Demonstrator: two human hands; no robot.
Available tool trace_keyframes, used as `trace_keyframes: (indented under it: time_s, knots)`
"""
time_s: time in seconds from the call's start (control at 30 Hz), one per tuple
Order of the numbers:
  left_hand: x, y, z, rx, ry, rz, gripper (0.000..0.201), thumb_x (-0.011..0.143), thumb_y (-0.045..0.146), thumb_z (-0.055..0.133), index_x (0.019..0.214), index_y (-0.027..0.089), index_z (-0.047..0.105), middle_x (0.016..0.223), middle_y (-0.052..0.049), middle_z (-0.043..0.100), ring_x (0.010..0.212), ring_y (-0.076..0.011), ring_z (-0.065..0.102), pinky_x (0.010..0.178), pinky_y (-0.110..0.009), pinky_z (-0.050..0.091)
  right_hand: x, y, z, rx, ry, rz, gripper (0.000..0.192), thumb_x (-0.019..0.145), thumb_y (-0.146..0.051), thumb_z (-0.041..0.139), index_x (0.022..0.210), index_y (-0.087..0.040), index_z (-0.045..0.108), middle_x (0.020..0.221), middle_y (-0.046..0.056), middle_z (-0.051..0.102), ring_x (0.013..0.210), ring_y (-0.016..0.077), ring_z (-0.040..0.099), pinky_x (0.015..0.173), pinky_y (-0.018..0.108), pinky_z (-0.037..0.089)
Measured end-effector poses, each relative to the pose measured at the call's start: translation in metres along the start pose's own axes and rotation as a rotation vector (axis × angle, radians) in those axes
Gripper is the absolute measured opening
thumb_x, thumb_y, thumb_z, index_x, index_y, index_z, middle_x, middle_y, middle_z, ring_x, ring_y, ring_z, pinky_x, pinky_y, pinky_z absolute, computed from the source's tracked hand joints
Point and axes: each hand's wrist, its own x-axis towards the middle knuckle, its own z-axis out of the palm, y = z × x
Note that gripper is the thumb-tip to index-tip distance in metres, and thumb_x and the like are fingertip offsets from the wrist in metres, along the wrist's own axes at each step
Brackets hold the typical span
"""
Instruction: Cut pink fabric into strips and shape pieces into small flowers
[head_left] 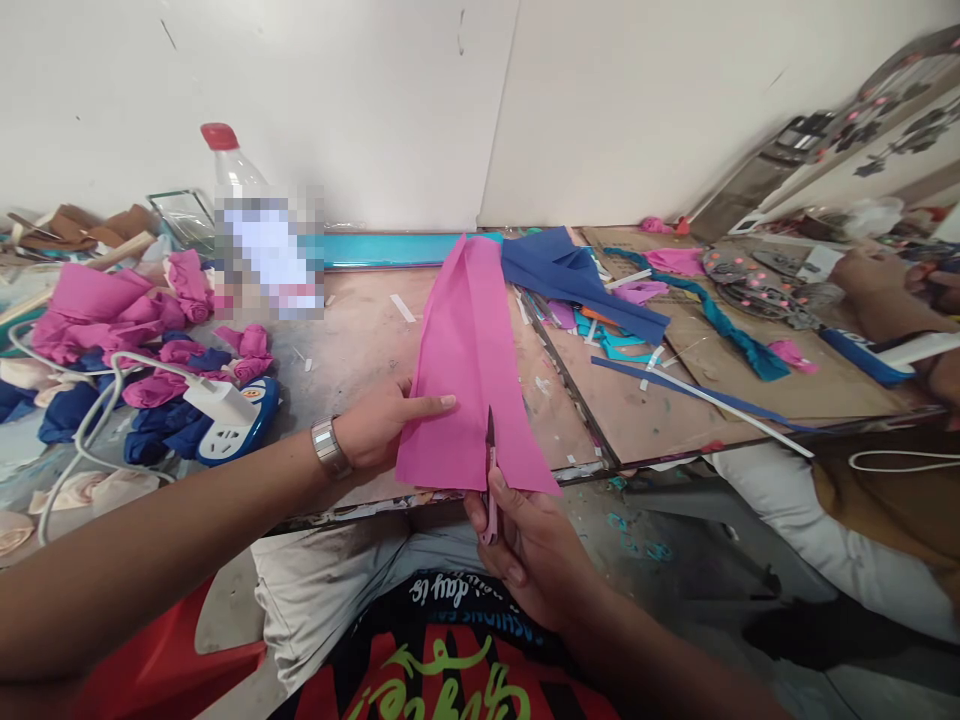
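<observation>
A long pink cloth strip [469,350] lies on the worktable [360,330], running from the far edge to the near edge. My left hand [382,425] presses flat on its left side, fingers stretched out, a metal watch on the wrist. My right hand [525,545] grips small pink-handled scissors [490,470]. Their blades point up into the cloth's near edge. A dark blue cloth piece [574,280] lies just beyond the pink strip on the right.
A pile of pink and blue fabric rolls [142,340] and a white power strip [229,425] with cables sit left. A red-capped plastic bottle [240,200] stands behind. Teal scraps [720,320] litter the right board, where another person's hand [870,280] works.
</observation>
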Motion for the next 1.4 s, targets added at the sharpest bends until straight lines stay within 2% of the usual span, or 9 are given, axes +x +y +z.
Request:
trace_keyframes:
  time_s: [0.23, 0.6, 0.8, 1.03, 1.2, 1.4]
  knots:
    - [0.0, 0.0, 0.001, 0.007, -0.019, -0.006, 0.039, 0.077, 0.031, 0.08, 0.109, 0.011, 0.069, 0.104, -0.017, 0.075, 0.076, -0.0228, 0.072, 0.066, -0.033, 0.059, 0.001, 0.0, -0.002, -0.028, 0.009, 0.005, 0.042, 0.079, -0.047, 0.079, 0.073, -0.015, 0.054, 0.067, -0.005, 0.061, 0.029, -0.0029, 0.03, 0.035, 0.017, 0.014]
    - [-0.002, 0.004, 0.003, -0.019, 0.002, -0.021, 0.037, 0.075, 0.028, 0.082, 0.105, 0.011, 0.069, 0.098, -0.015, 0.076, 0.076, -0.0224, 0.073, 0.07, -0.033, 0.058, 0.0, 0.0, -0.001, -0.056, 0.022, -0.004, 0.044, 0.082, -0.052, 0.075, 0.073, -0.015, 0.053, 0.064, -0.005, 0.06, 0.03, -0.0027, 0.027, 0.036, 0.017, 0.013]
    - [0.001, 0.004, 0.0, -0.114, 0.05, -0.025, 0.037, 0.082, 0.043, 0.074, 0.1, 0.01, 0.07, 0.095, -0.015, 0.076, 0.074, -0.0227, 0.072, 0.069, -0.035, 0.059, -0.001, 0.0, 0.001, -0.06, 0.014, 0.001, 0.042, 0.081, -0.053, 0.076, 0.078, -0.017, 0.053, 0.063, -0.006, 0.06, 0.029, -0.0027, 0.024, 0.035, 0.017, 0.012]
    - [0.003, 0.01, -0.002, -0.063, 0.184, 0.008, 0.021, 0.074, 0.02, 0.078, 0.089, 0.009, 0.07, 0.081, -0.01, 0.075, 0.066, -0.0192, 0.07, 0.066, -0.03, 0.057, -0.004, 0.002, 0.001, -0.055, -0.004, 0.022, 0.046, 0.08, -0.056, 0.075, 0.079, -0.018, 0.051, 0.063, -0.006, 0.06, 0.029, -0.0024, 0.023, 0.035, 0.018, 0.01]
    - [0.002, 0.008, -0.001, -0.034, 0.158, -0.002, 0.021, 0.073, 0.023, 0.078, 0.086, 0.008, 0.07, 0.083, -0.012, 0.075, 0.069, -0.0203, 0.071, 0.068, -0.031, 0.057, -0.003, 0.0, 0.001, -0.033, 0.024, 0.029, 0.042, 0.08, -0.054, 0.076, 0.085, -0.018, 0.054, 0.062, -0.007, 0.06, 0.029, -0.0024, 0.026, 0.035, 0.018, 0.012]
    - [0.003, 0.004, -0.002, -0.058, 0.1, 0.025, 0.027, 0.071, 0.025, 0.081, 0.092, 0.009, 0.072, 0.088, -0.012, 0.076, 0.073, -0.0206, 0.071, 0.072, -0.032, 0.057, 0.001, 0.002, -0.001, -0.008, 0.124, 0.019, 0.047, 0.073, -0.055, 0.081, 0.087, -0.02, 0.053, 0.056, -0.008, 0.058, 0.028, -0.0011, 0.024, 0.035, 0.018, 0.011]
